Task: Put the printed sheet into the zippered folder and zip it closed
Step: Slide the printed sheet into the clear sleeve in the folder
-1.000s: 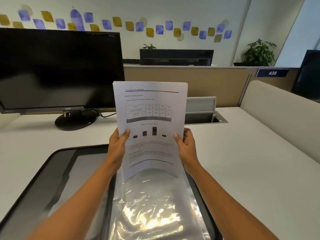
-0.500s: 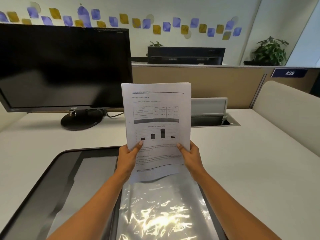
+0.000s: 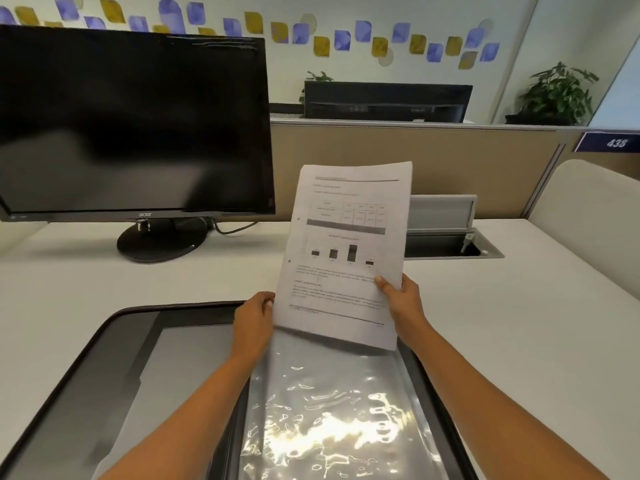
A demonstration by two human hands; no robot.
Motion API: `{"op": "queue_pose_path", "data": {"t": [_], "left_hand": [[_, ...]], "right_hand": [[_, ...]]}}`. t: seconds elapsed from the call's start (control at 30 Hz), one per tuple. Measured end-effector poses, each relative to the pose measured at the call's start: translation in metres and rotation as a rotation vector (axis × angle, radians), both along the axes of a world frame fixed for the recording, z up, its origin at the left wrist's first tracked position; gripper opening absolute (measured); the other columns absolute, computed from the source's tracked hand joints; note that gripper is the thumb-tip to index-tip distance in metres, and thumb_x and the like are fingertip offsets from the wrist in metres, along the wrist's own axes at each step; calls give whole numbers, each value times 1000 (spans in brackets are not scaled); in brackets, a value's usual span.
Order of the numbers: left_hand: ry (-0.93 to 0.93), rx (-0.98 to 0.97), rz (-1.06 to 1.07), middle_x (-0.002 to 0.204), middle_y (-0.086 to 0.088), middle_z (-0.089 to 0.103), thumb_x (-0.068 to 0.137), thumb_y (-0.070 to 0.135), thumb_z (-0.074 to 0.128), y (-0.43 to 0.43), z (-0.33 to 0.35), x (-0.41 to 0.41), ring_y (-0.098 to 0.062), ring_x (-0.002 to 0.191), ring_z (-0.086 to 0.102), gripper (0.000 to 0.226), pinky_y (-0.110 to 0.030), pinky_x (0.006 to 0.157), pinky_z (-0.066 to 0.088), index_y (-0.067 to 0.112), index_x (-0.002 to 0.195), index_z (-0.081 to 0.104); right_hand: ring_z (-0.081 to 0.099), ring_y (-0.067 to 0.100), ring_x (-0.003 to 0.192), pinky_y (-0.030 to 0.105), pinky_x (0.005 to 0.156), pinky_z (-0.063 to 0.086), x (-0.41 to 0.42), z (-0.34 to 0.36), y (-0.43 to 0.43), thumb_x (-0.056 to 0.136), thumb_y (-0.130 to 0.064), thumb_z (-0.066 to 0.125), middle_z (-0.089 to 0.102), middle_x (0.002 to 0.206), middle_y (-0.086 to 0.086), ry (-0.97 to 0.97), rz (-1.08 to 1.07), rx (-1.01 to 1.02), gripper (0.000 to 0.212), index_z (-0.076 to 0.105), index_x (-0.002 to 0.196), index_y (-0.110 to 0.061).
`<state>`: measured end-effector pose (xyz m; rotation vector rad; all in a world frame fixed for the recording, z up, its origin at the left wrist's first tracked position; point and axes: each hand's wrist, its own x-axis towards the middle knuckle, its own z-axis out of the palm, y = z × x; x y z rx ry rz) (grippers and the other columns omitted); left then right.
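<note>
1. Both hands up over the open folder: right hand (image 3: 401, 299) pinching the lower right edge of the white printed sheet with a table and bar chart (image 3: 346, 251), thumb on the printed face, other fingers hidden behind.
2. Left hand (image 3: 254, 315) at the lower left edge, fingers curled against the paper's rim; hard to tell whether gripping or only steadying.
3. Sheet held upright, tilted slightly clockwise, text facing the wearer, bottom edge hanging just above the top of the glossy clear plastic sleeve (image 3: 329, 410); probably kept that way to line up the bottom edge with the sleeve's opening before sliding down.
4. Black zippered folder with rounded corners (image 3: 114, 344) lying flat and open on the white desk (image 3: 519, 341), grey inner panel on the left half, sleeve on the right half; zip not yet closed.
5. Sheet not yet inside: no part of it seen under the plastic.
6. Likely next need: squaring the tilt, finding the sleeve mouth, feeding the paper in without buckling.
7. Black monitor on a round stand (image 3: 131, 123) well behind, apart from the work.
</note>
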<state>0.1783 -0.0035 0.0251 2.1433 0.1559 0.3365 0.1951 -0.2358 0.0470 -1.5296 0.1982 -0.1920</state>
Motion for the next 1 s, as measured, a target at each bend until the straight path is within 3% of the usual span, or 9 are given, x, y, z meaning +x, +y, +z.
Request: {"op": "queue_pose_path", "data": {"t": [0.1,0.2,0.3,0.4,0.5,0.77,1.0], "left_hand": [[-28,69,-89,123,-11,59,93,1,40,-5,-7,0,-14,100,53,36,-22,87,41,6,127,49],[54,144,-157,141,-9,42,92,15,52,-9,-16,3,-23,128,40,57,-34,106,35,8,142,26],[99,234,-191,146,-11,33,90,25,56,-13,-22,-1,-24,134,30,73,-32,109,27,8,146,13],[156,394,-248,153,-12,18,93,37,47,-18,-28,-5,-25,141,14,74,-32,114,16,8,146,4],[173,607,-272,156,-9,8,95,45,34,-22,-32,-8,-22,144,5,67,-31,117,6,9,146,9],[111,574,-260,153,-5,21,93,47,38,-23,-37,-18,-19,142,14,62,-28,115,13,15,144,23],[22,720,-186,126,-3,49,89,47,46,-15,-26,1,-21,119,41,56,-32,103,28,19,136,38]], "right_hand": [[61,15,83,26,65,52,16,5,-1,89,-22,56,61,103,0,4,-50,45,17,52,106,-19],[60,22,91,34,76,51,28,7,-3,89,-22,57,60,109,2,12,-78,53,21,51,110,-18],[59,24,95,39,81,50,34,8,-7,89,-21,57,60,112,5,19,-104,69,30,51,117,-12],[59,22,93,37,80,50,39,9,-10,89,-20,57,59,112,4,12,-130,99,32,51,119,-12],[59,14,84,30,69,50,43,11,-9,89,-18,57,59,107,2,4,-149,165,24,52,112,-16],[57,22,93,33,74,49,44,3,9,88,-15,57,59,109,4,17,-142,215,27,52,114,-13],[57,25,97,43,83,48,50,7,16,89,-16,56,60,120,11,44,-151,250,27,52,116,-12]]}}
